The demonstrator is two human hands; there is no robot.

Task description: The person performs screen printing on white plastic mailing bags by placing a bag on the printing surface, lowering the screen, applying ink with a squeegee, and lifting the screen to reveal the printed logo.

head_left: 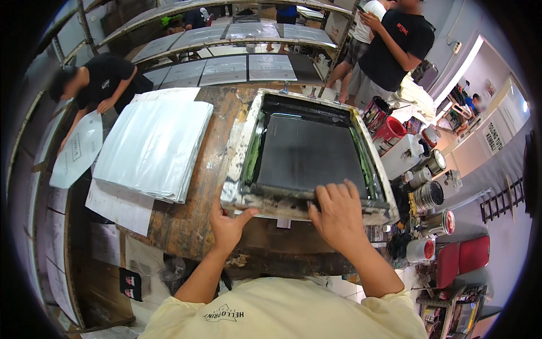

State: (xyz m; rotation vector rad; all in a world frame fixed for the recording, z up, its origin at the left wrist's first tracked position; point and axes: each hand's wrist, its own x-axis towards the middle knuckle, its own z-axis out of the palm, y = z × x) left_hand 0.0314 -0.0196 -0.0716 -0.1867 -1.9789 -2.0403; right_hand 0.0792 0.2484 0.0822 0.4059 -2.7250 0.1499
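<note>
Touching the frame are a half-spread left grip and curled right grip.

Off-white, blotched with black and grey, is noted on the frame; dark grey is shown across its inner panel, bordered in glossy black, with green smears streaked along both inner sides. Mottled brown is seen on the tabletop beneath the frame. Left of it, plain white is recorded for the sheet stack; right of it, red for a tub and a chair. Pale yellow, printed with a dark motif, is borne by the shirt on the frame's near side.
</note>
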